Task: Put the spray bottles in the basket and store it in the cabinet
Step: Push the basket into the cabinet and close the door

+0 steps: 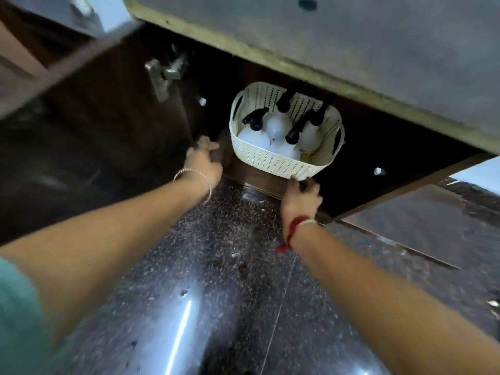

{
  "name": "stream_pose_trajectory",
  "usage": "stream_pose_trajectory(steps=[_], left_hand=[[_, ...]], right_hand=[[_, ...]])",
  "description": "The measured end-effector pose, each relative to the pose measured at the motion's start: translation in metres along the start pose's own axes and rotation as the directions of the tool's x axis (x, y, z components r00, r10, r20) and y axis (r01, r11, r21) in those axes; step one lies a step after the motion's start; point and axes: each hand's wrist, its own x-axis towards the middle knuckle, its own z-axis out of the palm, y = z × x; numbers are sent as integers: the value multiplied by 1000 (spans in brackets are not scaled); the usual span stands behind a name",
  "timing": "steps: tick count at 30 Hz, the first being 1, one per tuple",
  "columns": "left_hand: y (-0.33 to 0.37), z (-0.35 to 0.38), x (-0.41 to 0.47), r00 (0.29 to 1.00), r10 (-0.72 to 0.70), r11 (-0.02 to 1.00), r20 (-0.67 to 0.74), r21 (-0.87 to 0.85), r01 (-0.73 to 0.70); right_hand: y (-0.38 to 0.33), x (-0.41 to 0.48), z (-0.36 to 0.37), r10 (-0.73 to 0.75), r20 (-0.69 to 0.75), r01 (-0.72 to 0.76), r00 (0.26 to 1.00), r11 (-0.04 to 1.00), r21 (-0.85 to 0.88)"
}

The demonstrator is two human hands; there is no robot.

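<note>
A cream perforated basket [270,161] stands just inside the open cabinet [378,147] under the counter. Several white spray bottles [276,126] with black trigger heads stand upright in it. My right hand [300,196] is at the basket's lower front edge, with the thumb touching it and the fingers curled beneath. My left hand [203,161] reaches to the edge of the left cabinet door [108,117], its fingers curled against that edge. The rest of the cabinet's inside is dark.
The grey countertop's underside [351,36] overhangs the cabinet. A metal hinge [162,74] sits on the left door's inner face. The right door [422,212] is swung open to the right. Speckled dark floor tiles [216,266] lie below my arms.
</note>
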Motion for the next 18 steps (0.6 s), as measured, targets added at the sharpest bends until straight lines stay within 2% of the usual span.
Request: stream_pose_trajectory(steps=[2, 5, 7, 9, 11, 13, 15, 17, 18], left_hand=[[3, -34, -43, 999, -11, 1000, 48, -3, 12], [18, -94, -102, 988, 117, 977, 106, 164, -133], [30, -143, -129, 951, 270, 892, 148, 333, -305], [42, -192, -146, 896, 424, 744, 136, 511, -430], [49, -233, -154, 831, 553, 605, 56, 659, -447], [47, -265, -158, 805, 594, 543, -3, 739, -398], [34, -281, -159, 841, 539, 564, -33, 756, -332], [9, -288, -158, 884, 467, 586, -37, 761, -278], [-3, -287, -157, 894, 448, 580, -22, 767, -272]], right_hand=[[-9, -58, 4, -144, 185, 157, 972, 986, -54], [-32, -140, 2, -380, 450, 473, 808, 874, -112], [-61, -189, 1, -546, 509, 655, 666, 754, -49], [-91, -227, 5, -681, 501, 787, 535, 617, -2], [-117, -250, 11, -774, 476, 882, 418, 472, -7], [-136, -265, 22, -819, 495, 949, 289, 313, -37], [-144, -271, 34, -779, 597, 981, 191, 171, -91], [-143, -273, 49, -694, 709, 988, 128, 26, -153], [-140, -272, 54, -645, 755, 984, 121, -24, -178]])
